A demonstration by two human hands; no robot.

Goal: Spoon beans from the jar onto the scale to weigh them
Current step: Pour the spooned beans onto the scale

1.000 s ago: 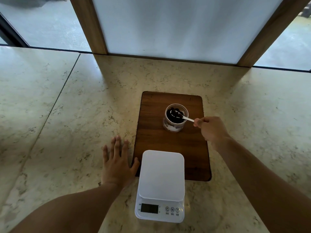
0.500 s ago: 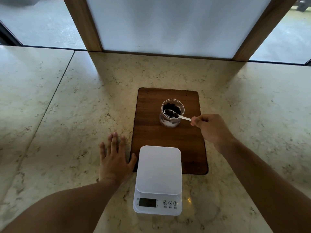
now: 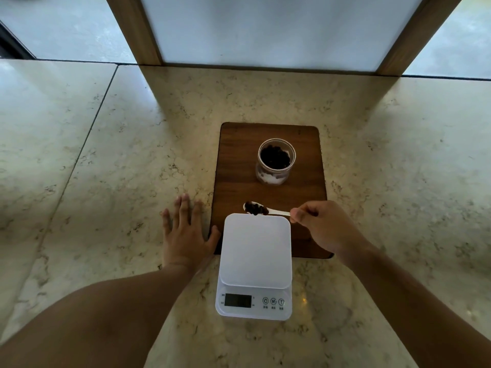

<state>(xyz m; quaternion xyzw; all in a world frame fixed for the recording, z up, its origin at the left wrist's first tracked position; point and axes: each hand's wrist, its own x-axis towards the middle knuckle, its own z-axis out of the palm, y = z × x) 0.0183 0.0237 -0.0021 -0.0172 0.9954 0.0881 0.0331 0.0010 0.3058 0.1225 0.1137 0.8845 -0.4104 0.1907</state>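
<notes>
The right hand (image 3: 325,229) has its grip pinched on a white spoon (image 3: 268,209) heaped with dark beans (image 3: 255,207), held over the scale (image 3: 255,257)'s far edge. The jar (image 3: 275,162) stands beyond. The left hand (image 3: 186,235) lies flat, released, on the bench (image 3: 106,168).

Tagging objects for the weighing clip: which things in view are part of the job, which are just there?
In the job:
jar of beans
spoon, loaded, held in right hand
scale, platform bare

Just there:
wooden board under the jar
left hand, flat on the countertop
window frame
</notes>
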